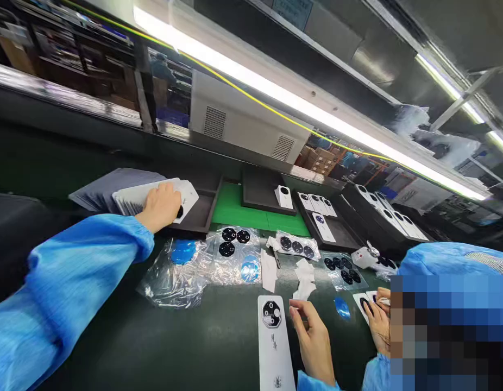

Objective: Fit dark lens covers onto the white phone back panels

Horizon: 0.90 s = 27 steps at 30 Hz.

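Observation:
At the far left, my left hand (164, 206) is closed on the edge of a white phone back panel (189, 196) with a dark camera spot, at the front of a leaning stack of panels (115, 187). My right hand (314, 339) hovers just right of another white phone back panel (275, 353) lying on the dark green table. Its fingers are bent and slightly apart, with nothing visible in them. A black octagonal camera cover (271, 314) with a small white dot sits at that panel's upper end.
Clear plastic sheets (235, 255) carry black discs, with scraps of white paper (269, 271) nearby. Behind stand black trays (263, 193) with white panels. A blue film disc (341, 308) lies to the right. A co-worker's hands (377, 320) handle panels at the right edge.

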Each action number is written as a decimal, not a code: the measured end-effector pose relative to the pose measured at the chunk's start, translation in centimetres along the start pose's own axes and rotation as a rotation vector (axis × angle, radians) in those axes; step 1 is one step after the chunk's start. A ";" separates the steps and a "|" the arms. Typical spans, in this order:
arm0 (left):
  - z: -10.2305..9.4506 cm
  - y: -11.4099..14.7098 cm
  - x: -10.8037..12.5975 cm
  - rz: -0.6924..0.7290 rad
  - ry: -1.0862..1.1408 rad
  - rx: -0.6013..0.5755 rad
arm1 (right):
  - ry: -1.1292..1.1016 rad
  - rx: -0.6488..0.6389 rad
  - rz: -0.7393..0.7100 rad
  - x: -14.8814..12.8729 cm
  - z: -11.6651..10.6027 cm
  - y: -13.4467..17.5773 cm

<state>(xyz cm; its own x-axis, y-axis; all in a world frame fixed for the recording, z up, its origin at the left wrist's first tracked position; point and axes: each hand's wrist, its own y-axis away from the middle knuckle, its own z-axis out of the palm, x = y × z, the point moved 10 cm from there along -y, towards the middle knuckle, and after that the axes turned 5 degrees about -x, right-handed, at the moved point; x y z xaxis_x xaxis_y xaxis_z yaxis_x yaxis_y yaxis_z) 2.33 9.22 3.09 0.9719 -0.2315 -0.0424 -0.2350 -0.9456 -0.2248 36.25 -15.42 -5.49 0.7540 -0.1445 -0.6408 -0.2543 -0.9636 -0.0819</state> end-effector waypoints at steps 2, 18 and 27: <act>-1.1 0.4 0.4 0.021 0.031 0.046 | 0.045 -0.009 -0.074 -0.9 0.5 -0.7; 2.9 25.9 24.3 1.180 0.529 0.199 | 0.179 -0.014 -0.147 -2.4 3.3 -4.6; 3.6 20.3 19.2 0.700 1.187 -0.078 | -0.063 -0.291 -0.266 -7.1 3.7 -5.5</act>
<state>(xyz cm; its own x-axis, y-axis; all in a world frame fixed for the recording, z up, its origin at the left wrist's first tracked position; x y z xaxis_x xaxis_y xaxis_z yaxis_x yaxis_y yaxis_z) 16.26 -13.60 -5.82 0.0687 -0.6765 0.7332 -0.7039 -0.5537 -0.4449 30.03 -8.20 -3.33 0.7296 0.1242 -0.6725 0.1337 -0.9903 -0.0378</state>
